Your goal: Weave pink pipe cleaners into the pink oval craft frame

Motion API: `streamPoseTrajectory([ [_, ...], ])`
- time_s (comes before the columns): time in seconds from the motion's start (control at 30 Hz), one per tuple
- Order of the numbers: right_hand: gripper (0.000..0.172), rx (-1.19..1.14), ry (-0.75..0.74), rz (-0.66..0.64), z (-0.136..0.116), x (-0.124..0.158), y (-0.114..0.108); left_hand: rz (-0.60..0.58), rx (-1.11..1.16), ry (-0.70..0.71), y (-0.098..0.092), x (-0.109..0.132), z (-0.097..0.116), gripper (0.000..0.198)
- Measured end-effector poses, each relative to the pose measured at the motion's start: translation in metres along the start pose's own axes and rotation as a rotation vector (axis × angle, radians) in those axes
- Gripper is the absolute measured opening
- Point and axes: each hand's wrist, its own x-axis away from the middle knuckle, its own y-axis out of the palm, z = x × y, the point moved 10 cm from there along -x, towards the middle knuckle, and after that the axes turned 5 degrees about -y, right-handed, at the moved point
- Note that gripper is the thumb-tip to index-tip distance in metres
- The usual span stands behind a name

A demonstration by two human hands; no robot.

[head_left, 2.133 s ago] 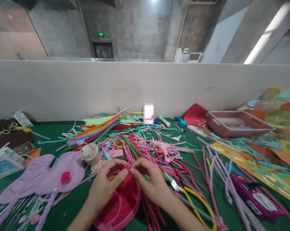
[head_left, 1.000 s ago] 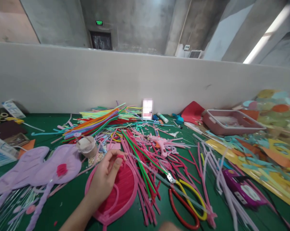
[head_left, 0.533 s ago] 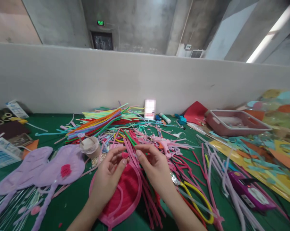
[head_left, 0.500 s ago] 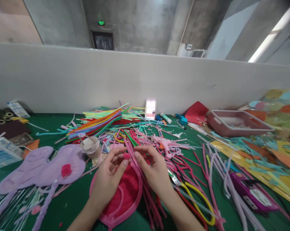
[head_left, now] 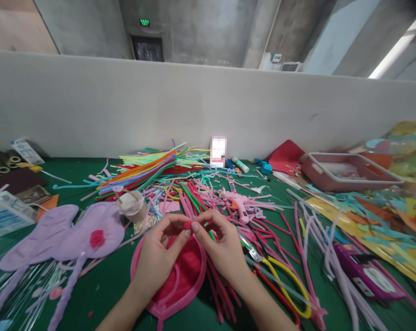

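Both hands meet above the middle of a green-topped bench [head_left: 104,285], with a small red piece [head_left: 188,225] between their fingertips. The left hand [head_left: 159,255] pinches it between thumb and forefinger, and the right hand [head_left: 221,246] pinches it from the other side, its thumb against the near face; the remaining fingers are curled, and whatever lies behind them is hidden. Under the left hand and wrist lies a round fan [head_left: 187,273] with a pink rim and a dark red ribbed middle, its short handle pointing toward the person. Just beside it, a bundle of pink fuzzy sticks [head_left: 216,287] runs back beneath the right hand. Scissors [head_left: 266,262] with yellow and red handles lie to the right of that hand, partly covered by the right forearm, and a pink glue gun [head_left: 240,204] rests farther back among more sticks. On the left is a flat purple butterfly shape [head_left: 70,239] bearing a red tuft [head_left: 97,238], with a paper cup [head_left: 135,214] near its far edge. Behind the cup lies a many-coloured heap of fuzzy sticks [head_left: 149,170]. At the far right are a dusky pink tray [head_left: 357,184] and, nearer, a purple device [head_left: 369,271]. A pale partition [head_left: 208,105] stands along the back.
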Motion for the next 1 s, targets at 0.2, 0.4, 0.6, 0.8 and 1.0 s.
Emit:
streamPoseTrajectory([
  [0.2, 0.009, 0.033, -0.077, -0.011, -0.010, 0.001, 0.000, 0.005, -0.012, 0.029, 0.001, 0.000, 0.004, 0.009],
  [0.4, 0.003, 0.072, -0.265, -0.021, -0.026, 0.005, 0.000, -0.002, -0.006, 0.046, 0.002, 0.004, 0.006, 0.007],
  [0.6, 0.019, 0.345, -0.583, -0.041, -0.047, 0.020, 0.000, 0.000, 0.077, -0.022, -0.001, 0.003, 0.001, 0.017],
  [0.8, 0.028, 0.436, -0.631, -0.046, -0.049, 0.022, 0.004, 0.040, 0.127, -0.055, -0.007, 0.000, -0.001, 0.018],
  [1.0, 0.009, 0.125, -0.275, 0.022, -0.026, 0.007, -0.006, 0.067, 0.088, -0.024, -0.007, 0.001, 0.005, 0.023],
])
